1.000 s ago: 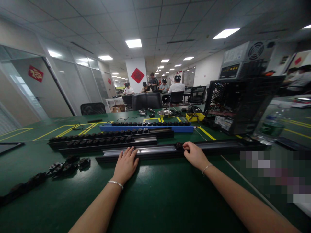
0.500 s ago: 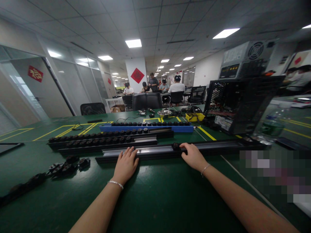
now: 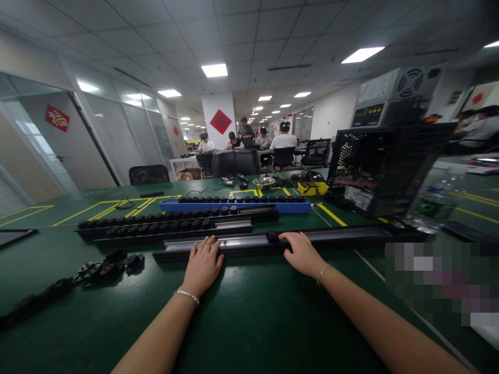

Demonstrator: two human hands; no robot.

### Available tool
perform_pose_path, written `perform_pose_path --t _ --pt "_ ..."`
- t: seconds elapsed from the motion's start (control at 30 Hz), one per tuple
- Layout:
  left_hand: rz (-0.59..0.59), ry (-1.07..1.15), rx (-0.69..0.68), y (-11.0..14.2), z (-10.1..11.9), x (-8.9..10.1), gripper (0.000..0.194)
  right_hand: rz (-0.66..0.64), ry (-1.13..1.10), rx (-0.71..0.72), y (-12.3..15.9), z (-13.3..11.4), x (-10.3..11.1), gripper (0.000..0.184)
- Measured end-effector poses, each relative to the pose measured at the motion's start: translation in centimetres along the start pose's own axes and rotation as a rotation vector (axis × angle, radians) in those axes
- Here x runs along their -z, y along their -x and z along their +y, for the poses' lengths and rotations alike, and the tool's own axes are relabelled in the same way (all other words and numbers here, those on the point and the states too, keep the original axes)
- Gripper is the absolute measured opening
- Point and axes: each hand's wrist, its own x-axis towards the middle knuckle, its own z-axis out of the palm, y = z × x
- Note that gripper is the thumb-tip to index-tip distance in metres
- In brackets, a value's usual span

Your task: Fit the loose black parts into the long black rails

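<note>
A long black rail (image 3: 351,237) with a shiny metal channel lies crosswise in front of me. My left hand (image 3: 203,262) rests on its left part, fingers spread over the channel and holding nothing. In the channel near the rail's middle sits a small black round part (image 3: 272,236). My right hand (image 3: 303,254) is just to its right, index fingertip against the part and thumb apart, lower down by the rail's front side. The other fingers of that hand are partly hidden. Behind lie a shorter black rail (image 3: 234,223) and a blue rail (image 3: 234,208), both with rows of similar black parts.
Loose black parts (image 3: 103,267) lie on the green table (image 3: 249,322) at the left. Farther back are a metal bowl (image 3: 264,182) and a yellow tray (image 3: 313,188). An open computer case (image 3: 390,166) and a plastic bottle (image 3: 436,200) stand at the right. Several people sit in the background.
My right hand has moved a little to the left, and the small black part has slid left along the channel with it. My left hand has hardly moved.
</note>
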Motion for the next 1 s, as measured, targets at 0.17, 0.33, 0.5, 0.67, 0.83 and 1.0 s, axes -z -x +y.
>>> perform_pose_path --t 0.17,0.33,0.5,0.67,0.83,1.0 --pt "0.014 0.007 -0.011 0.0 0.6 0.0 0.043 -0.031 0.005 0.018 0.0 -0.6 -0.2 0.042" --pt "0.049 0.044 -0.046 -0.1 1.6 0.2 0.041 -0.054 -0.007 0.023 -0.1 -1.4 -0.1 0.044" --pt "0.036 0.061 -0.113 -0.1 2.6 0.6 0.035 -0.102 -0.015 0.04 0.0 -2.3 -0.2 0.048" --pt "0.009 0.089 -0.215 -0.1 4.1 0.4 0.04 -0.122 -0.012 0.063 -0.1 -2.6 -0.6 0.054" --pt "-0.01 0.078 -0.287 -0.4 5.7 -0.2 0.053 -0.158 -0.007 0.075 -0.2 -2.6 -0.8 0.061" --pt "-0.039 0.034 -0.277 -1.3 8.3 -0.5 0.056 -0.186 0.0 0.084 -0.1 -2.6 -0.7 0.066"
